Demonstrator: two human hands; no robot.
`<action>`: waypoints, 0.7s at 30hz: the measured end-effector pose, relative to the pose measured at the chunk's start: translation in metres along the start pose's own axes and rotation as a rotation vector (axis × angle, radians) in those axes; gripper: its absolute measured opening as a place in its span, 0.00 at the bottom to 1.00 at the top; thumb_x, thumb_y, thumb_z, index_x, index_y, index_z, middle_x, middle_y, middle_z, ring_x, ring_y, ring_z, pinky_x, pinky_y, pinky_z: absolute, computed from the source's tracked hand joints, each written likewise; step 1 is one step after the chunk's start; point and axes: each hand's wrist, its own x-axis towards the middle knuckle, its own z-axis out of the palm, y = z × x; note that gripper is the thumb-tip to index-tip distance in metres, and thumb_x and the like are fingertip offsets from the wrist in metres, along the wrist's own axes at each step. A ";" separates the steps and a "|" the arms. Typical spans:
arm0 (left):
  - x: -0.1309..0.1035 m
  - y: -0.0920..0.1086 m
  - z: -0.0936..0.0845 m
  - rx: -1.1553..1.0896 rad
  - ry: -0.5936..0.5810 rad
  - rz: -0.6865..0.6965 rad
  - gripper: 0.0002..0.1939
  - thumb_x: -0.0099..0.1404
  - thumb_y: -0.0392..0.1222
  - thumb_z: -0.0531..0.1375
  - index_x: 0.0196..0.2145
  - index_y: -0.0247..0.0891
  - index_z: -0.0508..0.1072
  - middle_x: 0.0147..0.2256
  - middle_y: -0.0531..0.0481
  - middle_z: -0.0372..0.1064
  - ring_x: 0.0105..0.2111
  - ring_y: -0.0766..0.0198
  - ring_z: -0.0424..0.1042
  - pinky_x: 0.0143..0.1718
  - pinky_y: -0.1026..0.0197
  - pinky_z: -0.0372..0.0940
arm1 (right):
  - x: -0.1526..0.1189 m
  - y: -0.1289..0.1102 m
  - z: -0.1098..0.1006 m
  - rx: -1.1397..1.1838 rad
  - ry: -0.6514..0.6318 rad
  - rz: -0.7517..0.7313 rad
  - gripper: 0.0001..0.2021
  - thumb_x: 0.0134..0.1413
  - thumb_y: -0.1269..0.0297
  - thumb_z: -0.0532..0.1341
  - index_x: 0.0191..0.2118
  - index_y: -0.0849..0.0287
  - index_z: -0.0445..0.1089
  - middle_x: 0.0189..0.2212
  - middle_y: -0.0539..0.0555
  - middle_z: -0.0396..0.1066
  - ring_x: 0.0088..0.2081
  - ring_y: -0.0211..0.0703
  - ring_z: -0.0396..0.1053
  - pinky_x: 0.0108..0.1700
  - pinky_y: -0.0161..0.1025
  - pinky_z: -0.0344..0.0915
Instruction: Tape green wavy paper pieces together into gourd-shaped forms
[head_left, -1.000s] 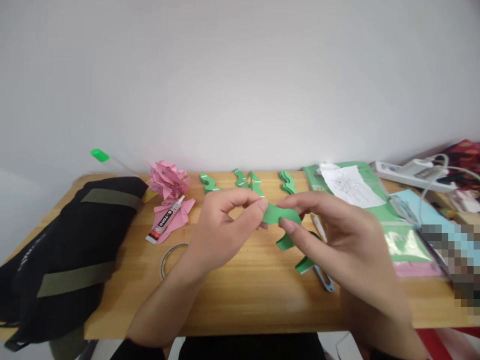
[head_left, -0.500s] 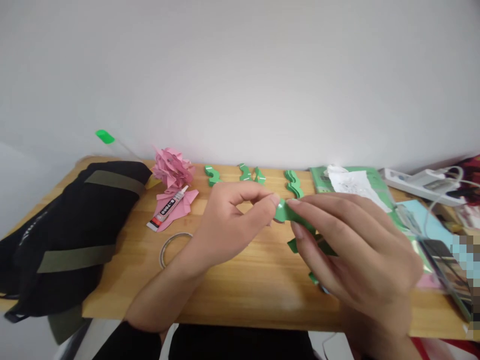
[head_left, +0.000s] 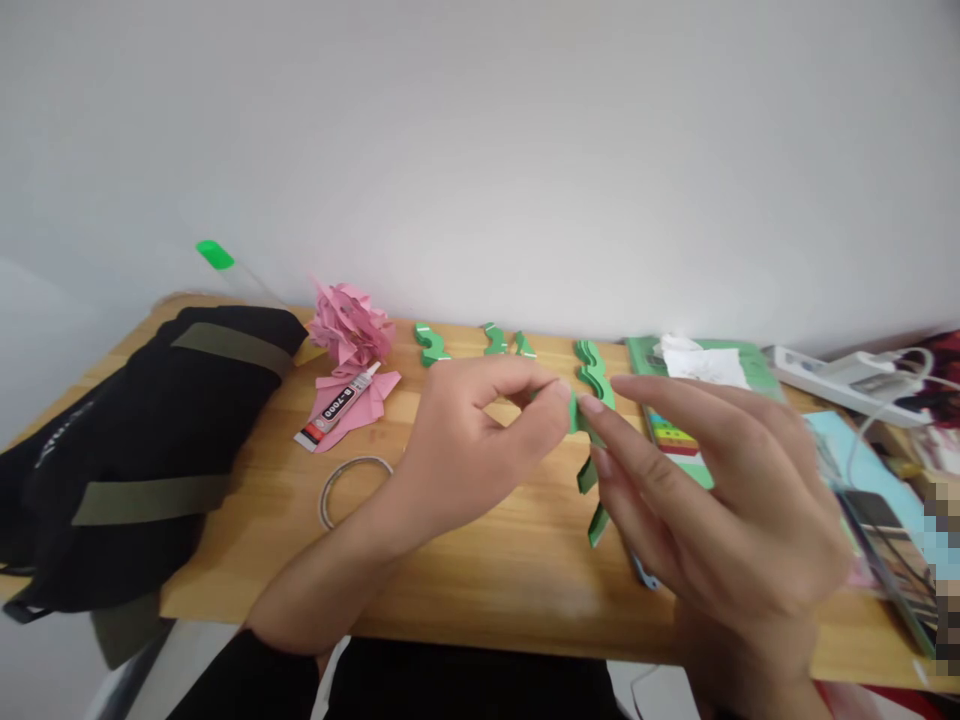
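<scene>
We hold a small green paper strip (head_left: 574,412) between our two hands, above the middle of the worktop (head_left: 495,570). The fingers of our left hand (head_left: 480,450) pinch its near end, thumb and forefinger pressed together at the tips. Those of our right hand (head_left: 720,500) close on it just beside, thumb and forefinger a narrow gap apart with the strip between, the other fingers loosely spread. Two green folds hang by our right thumb; we cannot tell whether they belong to the same strip.

Along the back, near the wall, we see a wavy green piece (head_left: 430,345) at the left and a stack of wavy strips (head_left: 589,365) farther right. To our left, a glue tube (head_left: 337,407) lies on pink paper (head_left: 379,400), in front of a crumpled pink bundle (head_left: 351,325). A ring-shaped roll (head_left: 326,490) rests near our left forearm.
</scene>
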 end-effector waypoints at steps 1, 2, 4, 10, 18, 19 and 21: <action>0.000 0.000 0.000 0.007 0.000 0.010 0.13 0.62 0.33 0.58 0.21 0.35 0.73 0.21 0.55 0.70 0.23 0.72 0.64 0.23 0.69 0.60 | 0.000 0.000 0.000 -0.001 0.000 -0.004 0.15 0.49 0.77 0.66 0.44 0.61 0.73 0.41 0.60 0.75 0.41 0.50 0.73 0.40 0.47 0.69; 0.000 0.000 0.000 0.007 -0.003 0.019 0.13 0.63 0.33 0.58 0.21 0.35 0.73 0.22 0.55 0.70 0.23 0.72 0.65 0.24 0.69 0.59 | 0.000 0.000 0.000 -0.001 -0.001 -0.005 0.15 0.48 0.77 0.66 0.44 0.61 0.73 0.41 0.60 0.75 0.41 0.50 0.73 0.40 0.47 0.69; 0.000 -0.001 0.000 -0.012 -0.004 0.034 0.14 0.63 0.32 0.57 0.20 0.35 0.72 0.22 0.55 0.70 0.23 0.72 0.64 0.24 0.69 0.60 | 0.000 -0.002 -0.002 0.008 -0.006 -0.018 0.14 0.49 0.77 0.66 0.42 0.60 0.73 0.40 0.59 0.75 0.40 0.49 0.73 0.41 0.47 0.68; 0.003 -0.002 -0.001 -0.128 -0.053 0.082 0.14 0.65 0.34 0.56 0.21 0.34 0.70 0.21 0.54 0.67 0.23 0.71 0.63 0.25 0.67 0.59 | 0.000 -0.004 -0.013 0.259 -0.007 0.035 0.09 0.54 0.76 0.61 0.39 0.57 0.73 0.40 0.56 0.75 0.41 0.47 0.73 0.44 0.48 0.69; 0.003 0.001 -0.006 -0.168 -0.099 0.137 0.13 0.64 0.34 0.56 0.23 0.36 0.71 0.23 0.53 0.70 0.25 0.69 0.68 0.29 0.65 0.63 | -0.006 0.006 -0.023 0.606 -0.026 0.648 0.12 0.58 0.69 0.60 0.46 0.49 0.73 0.36 0.50 0.76 0.36 0.41 0.74 0.38 0.40 0.73; 0.002 0.001 -0.005 -0.171 -0.093 0.135 0.12 0.64 0.34 0.57 0.23 0.36 0.71 0.23 0.54 0.70 0.25 0.69 0.68 0.29 0.65 0.63 | -0.006 0.008 -0.023 0.679 -0.097 0.677 0.10 0.58 0.67 0.61 0.44 0.49 0.74 0.34 0.49 0.77 0.33 0.39 0.73 0.36 0.38 0.73; 0.002 -0.001 -0.004 -0.184 -0.070 0.115 0.12 0.64 0.34 0.57 0.22 0.37 0.72 0.22 0.55 0.69 0.24 0.70 0.67 0.28 0.66 0.62 | -0.005 0.012 -0.022 0.802 -0.214 0.716 0.07 0.55 0.65 0.63 0.40 0.49 0.75 0.31 0.47 0.77 0.31 0.37 0.74 0.33 0.34 0.74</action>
